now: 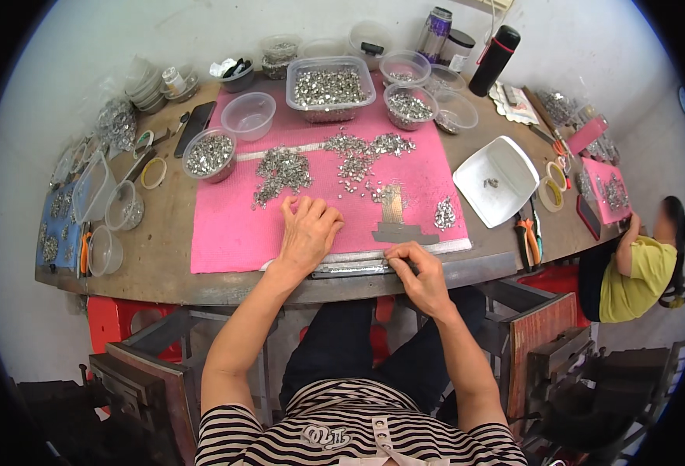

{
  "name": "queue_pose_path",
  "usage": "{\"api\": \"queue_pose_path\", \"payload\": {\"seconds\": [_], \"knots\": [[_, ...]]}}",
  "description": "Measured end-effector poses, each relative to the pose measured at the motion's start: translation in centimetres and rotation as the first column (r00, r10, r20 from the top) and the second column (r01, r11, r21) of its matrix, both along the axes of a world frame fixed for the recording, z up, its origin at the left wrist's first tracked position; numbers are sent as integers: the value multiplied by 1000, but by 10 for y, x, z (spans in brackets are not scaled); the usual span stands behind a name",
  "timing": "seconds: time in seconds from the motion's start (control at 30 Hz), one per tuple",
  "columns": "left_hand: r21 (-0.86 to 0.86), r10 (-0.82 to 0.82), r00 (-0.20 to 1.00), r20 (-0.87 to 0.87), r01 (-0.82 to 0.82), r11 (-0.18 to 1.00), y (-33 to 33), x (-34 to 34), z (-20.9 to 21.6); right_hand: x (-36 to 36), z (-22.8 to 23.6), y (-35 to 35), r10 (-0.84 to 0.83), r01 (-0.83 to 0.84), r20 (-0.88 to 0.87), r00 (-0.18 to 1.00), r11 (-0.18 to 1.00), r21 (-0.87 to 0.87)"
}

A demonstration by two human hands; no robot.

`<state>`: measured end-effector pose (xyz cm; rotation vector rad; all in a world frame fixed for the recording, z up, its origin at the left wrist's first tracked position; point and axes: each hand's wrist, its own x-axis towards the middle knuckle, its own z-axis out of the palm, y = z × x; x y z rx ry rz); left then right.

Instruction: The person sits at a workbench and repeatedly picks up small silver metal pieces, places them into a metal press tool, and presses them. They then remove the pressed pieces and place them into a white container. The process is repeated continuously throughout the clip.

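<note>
Left hand (307, 231) lies flat, fingers spread and holding nothing, on the pink mat (226, 225) near the loose metal pieces (282, 171). Right hand (418, 272) pinches the metal strip (358, 268) at the table's near edge. Strip's long axis runs left-right, parallel to that edge. Risk, as judged: a nudge could slide the strip off the near edge or scatter pieces.

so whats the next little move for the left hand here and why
Probably a short reach forward. The left hand lies flat on the pink mat with nothing visibly in its fingers, and the nearest heap of small metal pieces sits just beyond its fingertips. The right hand is curled over the metal strip at the table edge, apparently steadying it.
</note>
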<state>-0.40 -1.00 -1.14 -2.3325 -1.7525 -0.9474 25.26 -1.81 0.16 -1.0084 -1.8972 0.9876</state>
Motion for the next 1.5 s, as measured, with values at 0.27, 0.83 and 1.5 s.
{"api": "queue_pose_path", "payload": {"seconds": [0.27, 0.83, 1.5], "knots": [[12, -45, 999, -2, 45, 999, -1, -4, 1, -10, -10, -13, -76, 72, 16, 997, 980, 187], [-172, 19, 765, 644, 122, 977, -87, 11, 10, -10, -14, -12, -88, 20, 106, 990, 853, 521], [-19, -45, 974, 222, 50, 999, -86, 20, 15, -61, 16, 25, 114, -206, 212, 971, 848, 488]]}}
